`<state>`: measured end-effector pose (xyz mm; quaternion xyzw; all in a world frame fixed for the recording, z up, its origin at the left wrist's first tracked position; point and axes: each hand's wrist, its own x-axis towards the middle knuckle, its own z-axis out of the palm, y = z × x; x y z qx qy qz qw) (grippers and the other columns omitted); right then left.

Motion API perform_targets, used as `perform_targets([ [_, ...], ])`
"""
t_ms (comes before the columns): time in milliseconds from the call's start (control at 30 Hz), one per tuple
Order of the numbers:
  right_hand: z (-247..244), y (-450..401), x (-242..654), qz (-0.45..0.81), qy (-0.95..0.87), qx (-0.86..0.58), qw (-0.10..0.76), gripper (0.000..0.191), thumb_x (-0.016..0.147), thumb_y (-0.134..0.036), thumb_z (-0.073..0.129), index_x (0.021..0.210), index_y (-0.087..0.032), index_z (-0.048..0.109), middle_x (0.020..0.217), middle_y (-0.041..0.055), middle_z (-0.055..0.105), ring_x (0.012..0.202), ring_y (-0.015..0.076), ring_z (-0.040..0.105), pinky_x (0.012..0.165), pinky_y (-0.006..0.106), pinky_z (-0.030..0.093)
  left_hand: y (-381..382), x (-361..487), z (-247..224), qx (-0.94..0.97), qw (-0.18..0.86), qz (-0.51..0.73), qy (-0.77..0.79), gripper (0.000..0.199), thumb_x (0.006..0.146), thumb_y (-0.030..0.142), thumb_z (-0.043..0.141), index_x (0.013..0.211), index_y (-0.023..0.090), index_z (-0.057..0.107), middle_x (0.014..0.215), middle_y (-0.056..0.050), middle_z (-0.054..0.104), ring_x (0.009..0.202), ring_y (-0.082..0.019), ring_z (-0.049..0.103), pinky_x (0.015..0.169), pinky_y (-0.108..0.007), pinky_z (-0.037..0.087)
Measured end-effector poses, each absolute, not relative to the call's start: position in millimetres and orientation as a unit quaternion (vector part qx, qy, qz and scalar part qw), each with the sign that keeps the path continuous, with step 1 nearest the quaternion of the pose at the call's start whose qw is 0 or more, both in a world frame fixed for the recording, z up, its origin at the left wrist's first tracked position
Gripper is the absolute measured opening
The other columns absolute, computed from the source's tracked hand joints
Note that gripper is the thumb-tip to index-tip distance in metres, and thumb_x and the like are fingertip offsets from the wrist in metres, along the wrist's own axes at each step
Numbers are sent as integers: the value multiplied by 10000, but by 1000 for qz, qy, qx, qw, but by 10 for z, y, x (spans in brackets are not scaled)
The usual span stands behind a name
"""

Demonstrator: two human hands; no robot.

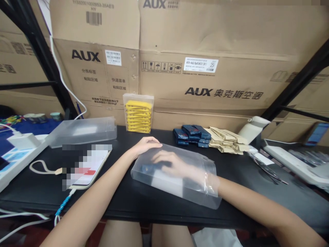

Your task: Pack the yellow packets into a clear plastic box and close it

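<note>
A frosted clear plastic box (190, 192) lies on its side on the black table, its open end facing right. My left hand (146, 144) grips the box's far left corner, fingers bent over its edge. Through the open end, my right hand (173, 164) reaches inside up to the wrist. Its fingers look spread, blurred by the plastic. Beneath their tips shows a small dark-blue patch (148, 168), perhaps a packet; whether the fingers touch it I cannot tell. A white patch also shows through the box wall.
Behind the box stand dark-blue packets (192, 134), cream packets (226, 140) and an upright clear box of yellow packets (138, 116). Another clear box (84, 132), a phone (89, 171) and a power strip (23, 157) lie left. Right are a white bottle (253, 129) and glasses (268, 168).
</note>
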<state>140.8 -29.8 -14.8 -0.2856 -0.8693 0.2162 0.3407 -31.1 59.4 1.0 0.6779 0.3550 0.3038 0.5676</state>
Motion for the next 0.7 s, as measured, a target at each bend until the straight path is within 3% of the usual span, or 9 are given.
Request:
perform_targets([
  [133,-180,-254,1266,348,-788,-343,374,291,740,-34,524,937,-162,696,891,39,716,832,184,659,765,331,523,575,-313,44,685,568,292,350,351,580,430,772,780,161,667,785,-22,660,797,-172,599,736,-272,432],
  [300,-256,-134,977,378,-711,-374,459,296,641,22,497,798,-143,686,825,36,709,796,180,661,772,336,524,567,-303,34,654,605,301,339,321,590,399,772,766,158,653,729,-2,637,726,-143,593,690,-254,432],
  [400,-316,-60,877,368,-670,-392,512,286,643,-21,548,879,-140,656,864,47,704,804,184,663,775,350,529,567,-298,37,658,601,307,336,304,610,395,758,763,153,658,731,-8,638,713,-140,595,682,-253,437],
  [567,-315,-54,851,362,-678,-403,496,372,657,-130,659,1027,-145,621,958,74,699,891,213,662,817,391,521,558,-303,64,668,582,301,353,291,613,392,750,752,153,663,733,-10,642,700,-138,592,672,-252,439],
  [700,-281,-89,861,315,-697,-446,464,226,661,-223,703,859,-140,629,824,52,681,779,196,651,745,372,528,561,-310,62,673,576,297,358,306,609,409,749,766,161,664,713,0,635,663,-128,580,634,-245,430],
])
